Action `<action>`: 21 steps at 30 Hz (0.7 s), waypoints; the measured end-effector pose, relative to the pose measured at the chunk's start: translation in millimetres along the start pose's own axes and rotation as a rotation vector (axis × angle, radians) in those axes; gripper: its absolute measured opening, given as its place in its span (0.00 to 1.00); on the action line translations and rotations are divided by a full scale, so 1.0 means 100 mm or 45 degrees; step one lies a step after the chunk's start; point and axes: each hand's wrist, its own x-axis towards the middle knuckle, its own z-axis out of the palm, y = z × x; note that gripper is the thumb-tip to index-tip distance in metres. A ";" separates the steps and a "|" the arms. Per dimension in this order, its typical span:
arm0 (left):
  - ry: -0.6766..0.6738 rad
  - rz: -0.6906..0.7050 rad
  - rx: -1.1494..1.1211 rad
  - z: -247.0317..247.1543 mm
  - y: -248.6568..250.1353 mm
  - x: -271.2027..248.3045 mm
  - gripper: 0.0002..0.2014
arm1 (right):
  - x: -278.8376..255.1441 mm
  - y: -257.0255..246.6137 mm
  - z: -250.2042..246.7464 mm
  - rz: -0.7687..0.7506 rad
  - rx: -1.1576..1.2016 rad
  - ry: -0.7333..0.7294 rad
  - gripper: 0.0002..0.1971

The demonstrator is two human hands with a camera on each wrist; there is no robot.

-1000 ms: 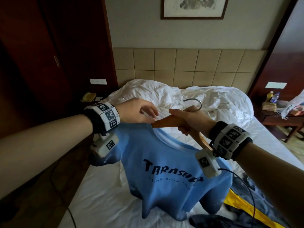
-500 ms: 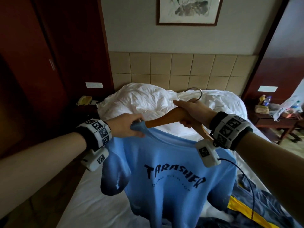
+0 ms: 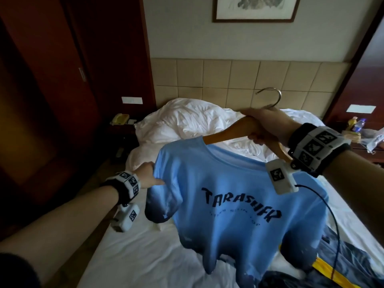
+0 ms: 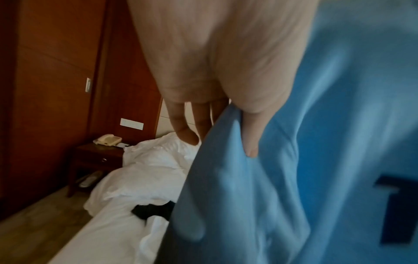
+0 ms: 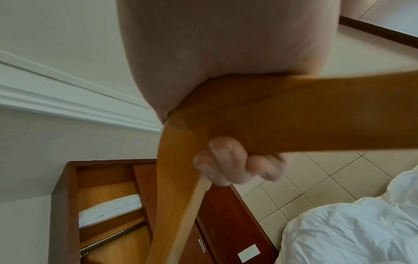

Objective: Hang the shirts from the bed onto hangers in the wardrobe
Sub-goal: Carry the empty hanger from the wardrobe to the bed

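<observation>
Right hand (image 3: 264, 125): I see my fingers (image 5: 217, 160) wrapped around the wooden hanger (image 3: 230, 130).
Left hand (image 3: 145, 175): pinches the light-blue printed T-shirt (image 3: 239, 204) at its shoulder seam.
Shirt: hangs above the white bed (image 3: 135, 256).

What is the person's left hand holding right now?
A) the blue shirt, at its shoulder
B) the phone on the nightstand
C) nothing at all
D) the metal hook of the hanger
A: the left hand pinches the blue shirt at its shoulder, while the right hand grips the wooden hanger.

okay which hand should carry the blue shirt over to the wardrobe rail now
Right. The right hand already grips the wooden hanger just below its hook; the left hand only pinches the blue shirt at the shoulder.
</observation>
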 end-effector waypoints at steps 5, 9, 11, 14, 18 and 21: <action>-0.108 -0.123 0.277 0.32 -0.30 -0.09 0.23 | 0.01 0.01 -0.03 -0.006 0.032 0.000 0.19; -0.159 -0.133 0.310 0.56 -0.32 -0.19 0.20 | 0.02 0.01 -0.02 -0.001 0.062 0.011 0.19; -0.146 -0.174 0.337 0.60 -0.38 -0.23 0.20 | 0.02 0.00 -0.03 0.007 0.086 0.010 0.19; -0.212 -0.213 0.470 0.57 -0.52 -0.32 0.13 | 0.02 -0.01 -0.05 0.010 0.091 -0.007 0.19; -0.049 -0.008 0.164 0.18 -0.24 -0.30 0.19 | 0.04 0.04 -0.01 0.019 0.069 -0.017 0.19; 0.243 0.321 -0.239 -0.23 0.25 -0.19 0.52 | 0.09 0.11 0.09 0.035 0.019 -0.037 0.19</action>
